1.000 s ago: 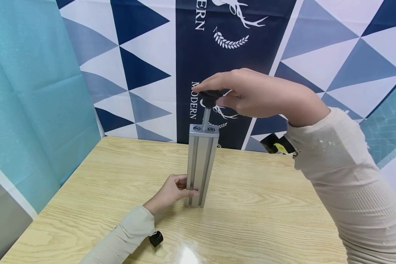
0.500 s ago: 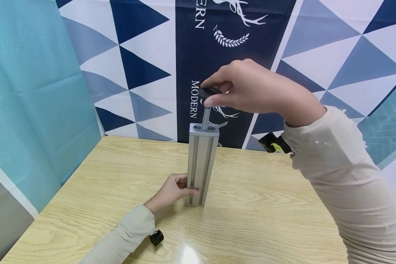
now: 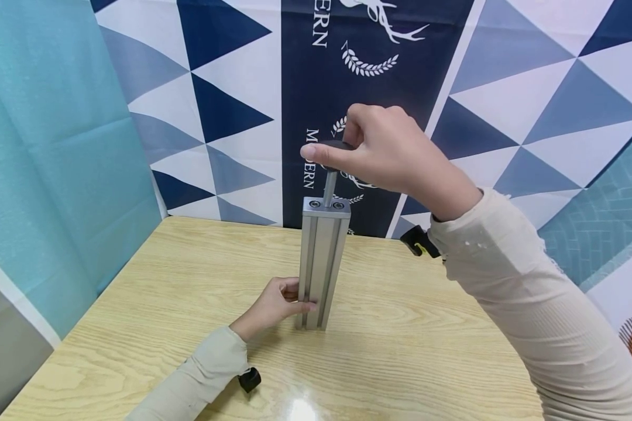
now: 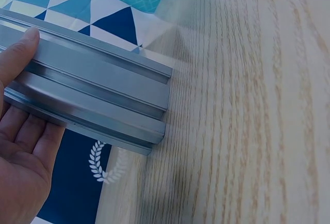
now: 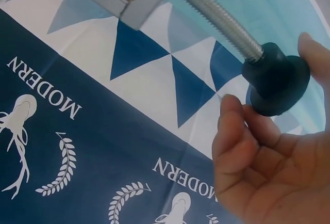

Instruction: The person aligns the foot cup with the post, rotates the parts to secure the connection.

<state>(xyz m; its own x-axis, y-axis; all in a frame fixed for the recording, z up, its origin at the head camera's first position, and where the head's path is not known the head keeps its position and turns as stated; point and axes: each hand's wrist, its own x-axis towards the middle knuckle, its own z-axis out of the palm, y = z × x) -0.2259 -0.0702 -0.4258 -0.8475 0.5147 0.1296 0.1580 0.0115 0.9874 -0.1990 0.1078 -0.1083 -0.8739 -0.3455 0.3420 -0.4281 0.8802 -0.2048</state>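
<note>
An aluminium profile (image 3: 322,257) stands upright on the wooden table, capped by a metal end plate (image 3: 309,209) with two screws. My left hand (image 3: 267,308) grips it low down, thumb on the front face and fingers round the left side; the left wrist view shows its lower end (image 4: 129,100) against the tabletop. From the top rises a threaded rod (image 5: 221,17), carrying a black levelling foot (image 5: 278,79). Around that foot my right hand (image 3: 392,149) has its thumb in front and its curled fingers behind. Part of the foot is hidden by the hand in the head view.
Behind the wooden table (image 3: 426,327) hangs a patterned cloth (image 3: 232,117) with triangles and a dark printed band. A turquoise cloth (image 3: 47,146) hangs at the left. Each sleeve has a small black wrist camera; the left one (image 3: 250,380) sits just above the table.
My right hand has turned about the foot: its fingers lay over the top, and now the thumb reaches across the front. The right forearm has shifted left. My left hand stays put.
</note>
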